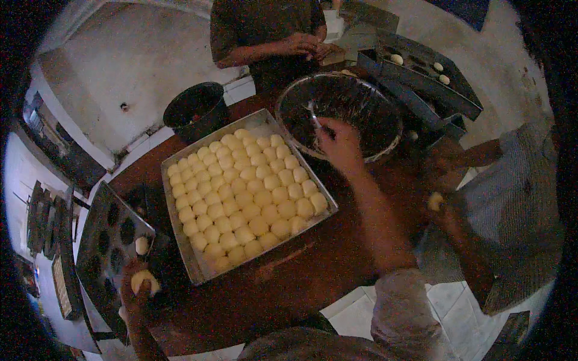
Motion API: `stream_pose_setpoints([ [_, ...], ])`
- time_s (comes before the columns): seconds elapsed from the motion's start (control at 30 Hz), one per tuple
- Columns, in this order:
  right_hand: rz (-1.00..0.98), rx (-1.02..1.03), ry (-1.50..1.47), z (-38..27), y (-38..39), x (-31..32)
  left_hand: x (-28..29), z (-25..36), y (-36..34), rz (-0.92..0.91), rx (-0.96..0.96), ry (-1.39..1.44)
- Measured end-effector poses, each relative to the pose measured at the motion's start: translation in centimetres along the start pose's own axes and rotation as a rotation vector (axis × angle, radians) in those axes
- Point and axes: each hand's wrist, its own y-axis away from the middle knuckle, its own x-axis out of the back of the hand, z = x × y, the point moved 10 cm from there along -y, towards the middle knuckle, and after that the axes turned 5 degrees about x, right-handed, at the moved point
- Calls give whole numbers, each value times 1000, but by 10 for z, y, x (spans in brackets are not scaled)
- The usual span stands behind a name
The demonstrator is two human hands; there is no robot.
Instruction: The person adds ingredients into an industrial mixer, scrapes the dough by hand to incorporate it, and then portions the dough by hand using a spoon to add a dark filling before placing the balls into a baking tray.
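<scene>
Pale, flattened dough round point(147, 280) gripped in the left hand point(130, 293), thumb over its edge, by the near left corner of the brown bench point(253, 307); the right hand point(342, 144) grasps a silvery utensil point(313, 118) above the shiny-rimmed bowl point(398, 133) along the far edge.

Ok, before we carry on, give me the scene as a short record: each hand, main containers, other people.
left hand: holding a piece of dough
right hand: gripping a spoon-like utensil over the wide bowl; whether it touches the contents, cannot tell
centre: square tray with rows of pale dough balls
left: dark pan with round hollows
behind tray: black bucket
others: person across the table; person at right, dough piece in hand
light: dim
</scene>
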Motion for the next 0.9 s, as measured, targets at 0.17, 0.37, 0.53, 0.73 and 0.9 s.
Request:
stream_pose_setpoints([
  [0.17,-823,42,872,170,-22,-80,-34,-84,15,-80,257,36],
  [0.37,-923,-162,813,246,-23,-159,-48,-129,43,-88,433,78],
  [0.53,-700,162,932,282,-39,-140,-61,-147,49,-109,428,168],
  [0.73,-565,-248,243,155,-24,-116,-38,-126,95,250,594,329],
  [0.9,-546,-512,-502,85,-15,-50,-61,-50,41,-239,205,409],
])
